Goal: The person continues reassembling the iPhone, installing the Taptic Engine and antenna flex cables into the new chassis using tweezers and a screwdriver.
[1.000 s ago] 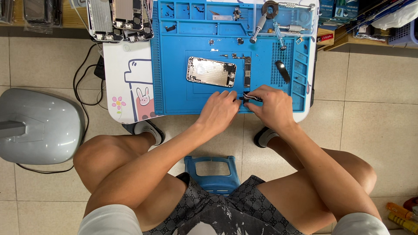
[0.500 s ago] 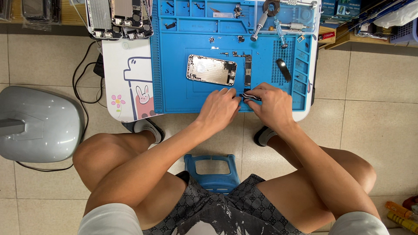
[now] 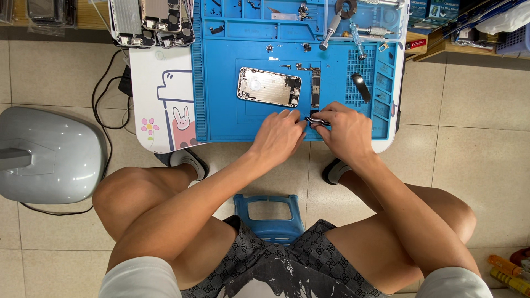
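Observation:
My left hand (image 3: 281, 135) and my right hand (image 3: 343, 129) meet at the near edge of a blue repair mat (image 3: 221, 110), on a low white table (image 3: 160, 116). Both pinch a small dark phone part (image 3: 314, 120) between their fingertips. Just beyond the hands lies an opened silver phone housing (image 3: 269, 86), inside up. A narrow dark circuit board (image 3: 316, 88) sits beside its right end. Tiny screws and small parts are scattered on the mat above it.
Screwdrivers (image 3: 331, 25) and tools lie at the mat's far right; a black oval piece (image 3: 361, 86) rests on its ribbed area. Several phone frames (image 3: 149, 22) are stacked far left. A grey domed appliance (image 3: 47, 154) stands on the floor at left, a blue stool (image 3: 269, 212) under me.
Both hands stay pinched on the small part, shifting only slightly at the mat's near edge. Everything else appears still.

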